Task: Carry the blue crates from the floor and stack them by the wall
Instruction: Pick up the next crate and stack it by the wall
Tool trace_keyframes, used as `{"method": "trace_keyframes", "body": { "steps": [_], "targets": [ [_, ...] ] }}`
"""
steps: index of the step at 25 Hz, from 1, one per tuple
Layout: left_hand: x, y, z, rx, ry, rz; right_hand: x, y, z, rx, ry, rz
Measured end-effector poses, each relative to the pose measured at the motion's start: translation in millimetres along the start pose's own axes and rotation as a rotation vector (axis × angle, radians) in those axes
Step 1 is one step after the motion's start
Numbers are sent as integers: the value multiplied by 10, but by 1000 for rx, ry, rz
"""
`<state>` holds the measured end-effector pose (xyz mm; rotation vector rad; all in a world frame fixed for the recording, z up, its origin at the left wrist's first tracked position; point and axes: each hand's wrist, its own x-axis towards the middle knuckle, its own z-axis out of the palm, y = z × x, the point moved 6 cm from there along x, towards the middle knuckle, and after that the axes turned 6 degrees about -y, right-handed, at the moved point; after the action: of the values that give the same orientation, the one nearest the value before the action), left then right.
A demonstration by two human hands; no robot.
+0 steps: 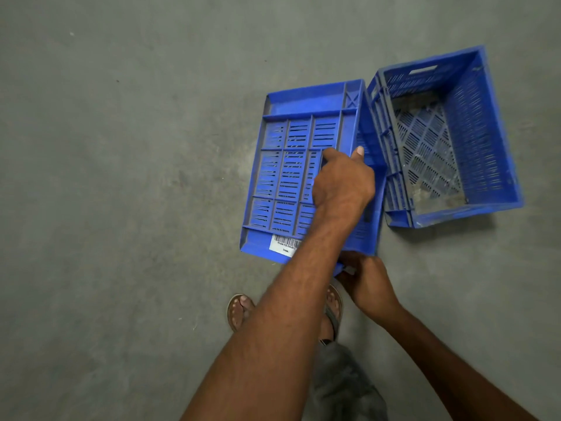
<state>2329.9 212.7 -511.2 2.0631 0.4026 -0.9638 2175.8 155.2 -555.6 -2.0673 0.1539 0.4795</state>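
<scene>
Blue slotted plastic makes up both crates on the grey concrete floor [121,177]. The upright crate [482,132] sits open side up, with dusty scraps lying on its lattice bottom. Just left of the upright crate, a tipped crate [288,165] is turned so that a ribbed, slotted panel faces the camera. A white barcode label [285,243] is stuck to the edge farthest from the upright crate's back wall.

The left hand [343,183] reaches across that panel and grips the tipped crate's edge on the side next to the upright crate, with the fingers curled on the panel and the thumb hooked over the rim. The right hand [367,284] holds the tipped crate's near corner, below and left of the upright crate, its fingers wrapped under the plastic.

Whether the two crates touch, or whether the tipped crate rests on the floor, is hard to tell from this angle. Two sandals [239,311] stand on the floor, nearer the camera than the upright crate.
</scene>
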Motion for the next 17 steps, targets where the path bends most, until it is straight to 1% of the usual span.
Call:
{"method": "trace_keyframes", "body": {
  "steps": [3, 4, 5, 7, 9, 10, 13, 17],
  "targets": [
    [64, 56, -59, -8, 0, 32, 37, -80, -13, 6, -10, -5],
    [125, 56, -139, -43, -27, 45, 84, -91, 5, -19, -16, 2],
    [202, 53, -218, -135, -73, 66, 138, -82, 22, -44, -19, 26],
    [377, -37, -408, -352, -225, 64, 257, -51, 87, -37, -37, 99],
    [517, -206, -643, -400, -354, 13, 338, -15, 168, 16, -62, 114],
    [568, -316, -774, -393, -373, -8, 365, 3, 204, 64, -74, 103],
    [710, -679, -1093, -324, -326, -39, 430, 209, 282, 249, -53, 140],
    [800, -1046, -1305, -281, -202, -49, 676, 839, 308, 536, 122, 306]
  ]
}}
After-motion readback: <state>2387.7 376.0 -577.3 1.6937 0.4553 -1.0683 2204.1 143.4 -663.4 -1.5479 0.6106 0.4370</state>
